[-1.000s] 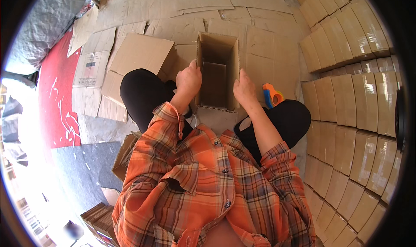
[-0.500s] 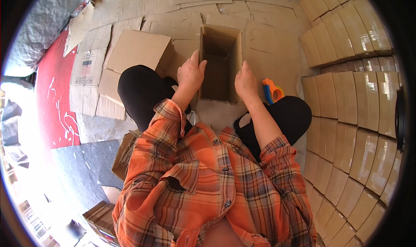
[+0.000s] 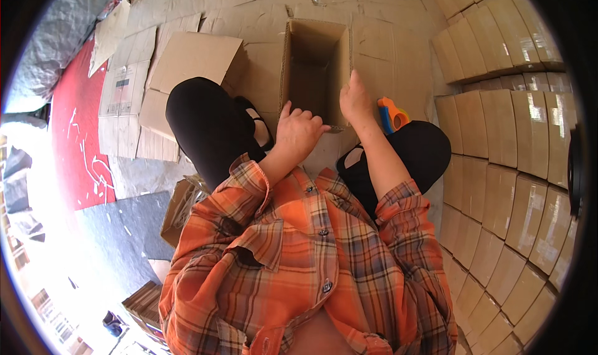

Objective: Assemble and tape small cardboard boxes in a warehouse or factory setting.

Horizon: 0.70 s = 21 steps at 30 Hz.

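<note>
A tall, open-topped cardboard box (image 3: 344,50) stands between my bent knees, its inside dark and bare as far as I can see. My left hand (image 3: 299,132) is at its near edge, with the fingers bent over the rim and the thumb toward the near right corner. Along the right wall, my right hand (image 3: 356,99) presses from outside, thumb side up; its other fingers are mostly hidden. An orange and blue tape dispenser (image 3: 392,115) lies just right of that hand, beside my right knee.
Stacked taped cartons (image 3: 498,124) form a wall on the right. A closed-looking cardboard box (image 3: 196,59) sits beyond my left knee. Flattened cardboard sheets (image 3: 392,56) cover the floor, with a red mat (image 3: 78,131) at the left. Another small open carton (image 3: 177,208) is by my left side.
My left hand has moved from the box's left wall down to its near edge. My right hand stays at the right wall. The view has shifted slightly.
</note>
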Each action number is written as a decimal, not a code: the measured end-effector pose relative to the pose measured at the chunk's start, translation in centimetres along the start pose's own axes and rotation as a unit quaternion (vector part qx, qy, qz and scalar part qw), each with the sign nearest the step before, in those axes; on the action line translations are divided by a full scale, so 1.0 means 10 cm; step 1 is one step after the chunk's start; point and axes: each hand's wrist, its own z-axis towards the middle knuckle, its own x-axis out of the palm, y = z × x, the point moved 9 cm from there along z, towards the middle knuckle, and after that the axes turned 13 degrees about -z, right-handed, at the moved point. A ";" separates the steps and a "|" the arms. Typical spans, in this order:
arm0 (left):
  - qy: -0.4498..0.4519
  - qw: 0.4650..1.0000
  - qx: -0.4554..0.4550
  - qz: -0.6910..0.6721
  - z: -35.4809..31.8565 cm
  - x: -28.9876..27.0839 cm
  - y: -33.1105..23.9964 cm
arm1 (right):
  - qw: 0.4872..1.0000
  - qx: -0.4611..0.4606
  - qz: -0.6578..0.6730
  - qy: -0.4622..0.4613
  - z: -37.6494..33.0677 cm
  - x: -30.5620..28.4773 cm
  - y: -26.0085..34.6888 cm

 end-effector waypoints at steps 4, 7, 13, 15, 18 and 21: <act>0.010 0.999 -0.025 0.016 0.13 0.00 0.07 | 1.000 0.013 0.005 -0.001 0.02 -0.02 -0.03; 0.029 0.998 -0.050 0.010 0.26 0.10 0.21 | 1.000 0.011 0.012 0.000 0.00 -0.06 -0.02; -0.043 0.994 -0.098 0.030 0.47 0.53 0.65 | 1.000 -0.024 0.008 -0.016 0.03 -0.03 0.03; -0.023 0.993 -0.113 0.030 0.46 0.66 0.66 | 1.000 -0.005 -0.010 -0.017 -0.01 -0.01 -0.04; -0.002 0.992 -0.123 0.034 0.46 0.65 0.68 | 0.999 0.029 -0.029 -0.016 -0.04 -0.09 0.03; -0.016 0.993 -0.110 0.037 0.42 0.59 0.70 | 0.993 -0.030 -0.074 -0.091 0.02 -0.39 0.34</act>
